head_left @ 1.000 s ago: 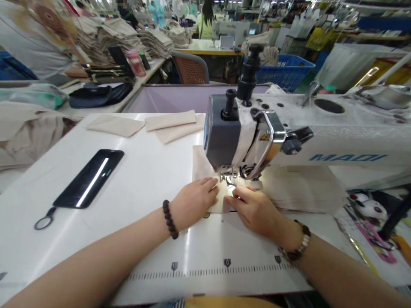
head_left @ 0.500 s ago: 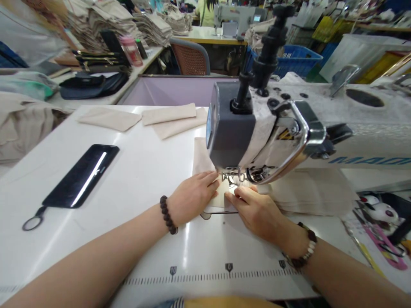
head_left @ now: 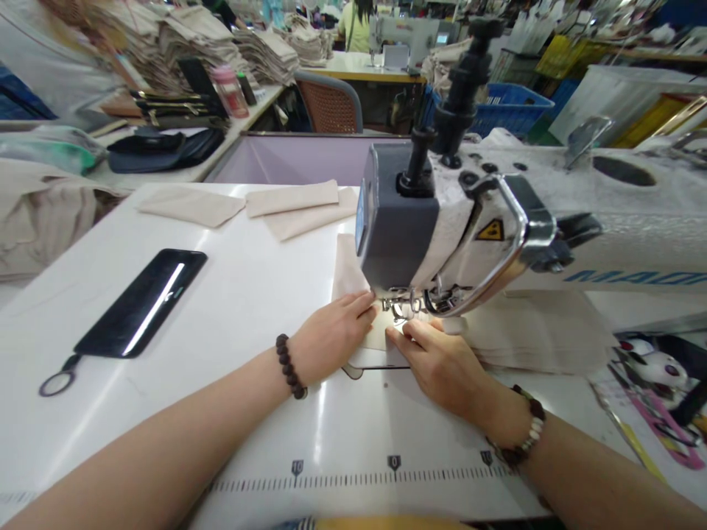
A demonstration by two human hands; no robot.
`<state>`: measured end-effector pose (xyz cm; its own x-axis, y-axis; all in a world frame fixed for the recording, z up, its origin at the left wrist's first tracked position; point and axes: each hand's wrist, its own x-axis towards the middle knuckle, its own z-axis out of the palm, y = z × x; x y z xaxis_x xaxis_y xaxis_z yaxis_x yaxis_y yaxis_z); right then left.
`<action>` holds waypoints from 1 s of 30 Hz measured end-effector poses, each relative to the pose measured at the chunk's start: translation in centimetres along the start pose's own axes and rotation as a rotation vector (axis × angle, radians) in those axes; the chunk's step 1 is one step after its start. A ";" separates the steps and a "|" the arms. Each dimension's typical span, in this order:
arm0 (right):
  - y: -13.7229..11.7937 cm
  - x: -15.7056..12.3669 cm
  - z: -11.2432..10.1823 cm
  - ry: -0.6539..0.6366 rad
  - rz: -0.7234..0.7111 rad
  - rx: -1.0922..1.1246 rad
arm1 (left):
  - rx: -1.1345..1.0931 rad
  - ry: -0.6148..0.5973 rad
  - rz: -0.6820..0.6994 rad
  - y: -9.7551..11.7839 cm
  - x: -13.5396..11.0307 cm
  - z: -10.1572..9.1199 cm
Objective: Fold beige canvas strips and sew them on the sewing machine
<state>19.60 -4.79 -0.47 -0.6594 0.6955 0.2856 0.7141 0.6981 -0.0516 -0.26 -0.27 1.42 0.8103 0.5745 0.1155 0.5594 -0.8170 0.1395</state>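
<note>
Currently both hands work at the needle area of an industrial sewing machine [head_left: 398,213]. Beige cloth [head_left: 349,271] lies on the white machine table [head_left: 237,294], passing under the presser foot [head_left: 398,305]; one flap extends away from the person, beside the machine head, and the nearer part lies between the hands.

Left hand [head_left: 331,340]: fingers [head_left: 359,305] straight, close together and flat on the cloth, tips just short of the presser foot. No pinch visible. Dark wooden bead bracelet [head_left: 288,366] on the wrist.

Right hand [head_left: 439,368]: fingers [head_left: 412,333] gently curved, resting on the cloth just in front of the needle area. Thumb hidden; whether the cloth is pinched cannot be determined. Beaded bracelet [head_left: 522,428], dark with pale beads, on the wrist. Only a narrow gap separates the two hands.

Right of the needle, a stack of beige fabric [head_left: 535,331] lies against the machine. Farther along the table, three beige fabric pieces [head_left: 292,199] lie flat, two overlapping. Left of the hands is a black smartphone [head_left: 141,302] with a ring loop [head_left: 55,384]. A printed ruler scale [head_left: 353,480] runs along the near table edge. Beyond, folded fabric stacks [head_left: 188,51] sit on a bench, and a second sewing machine [head_left: 412,37] stands at the back.
</note>
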 end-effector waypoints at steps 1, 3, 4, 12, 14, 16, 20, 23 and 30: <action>0.1 0.0 0.0 0.011 -0.018 0.012 | -0.015 -0.011 0.038 0.1 -0.1 -0.2; 0.2 -0.2 0.0 0.019 -0.058 0.046 | -0.055 -0.060 0.125 0.5 -0.4 -0.5; 0.2 -0.2 0.0 0.017 -0.070 0.062 | -0.071 -0.090 0.155 0.7 -0.6 -0.6; 0.0 0.0 0.0 -0.023 0.001 0.031 | -0.099 -0.064 0.117 0.4 -0.5 0.0; 0.0 0.2 0.1 -0.027 0.014 0.020 | -0.089 -0.056 0.104 0.2 -0.3 0.1; -0.1 0.3 0.2 -0.022 0.026 0.004 | -0.083 -0.055 0.084 0.0 -0.1 0.2; -0.1 0.4 0.2 -0.008 0.038 -0.044 | -0.075 -0.037 0.063 -0.2 0.3 0.1; -0.2 0.4 0.1 -0.007 0.037 -0.050 | -0.054 -0.010 0.046 -0.3 0.6 0.1; -0.2 0.3 0.3 -0.009 0.037 -0.056 | -0.021 0.032 0.022 -0.5 0.7 0.6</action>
<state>19.21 -4.65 -0.63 -0.6340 0.7223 0.2761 0.7499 0.6615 -0.0083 0.12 0.49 0.84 0.8160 0.5582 0.1502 0.5378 -0.8283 0.1570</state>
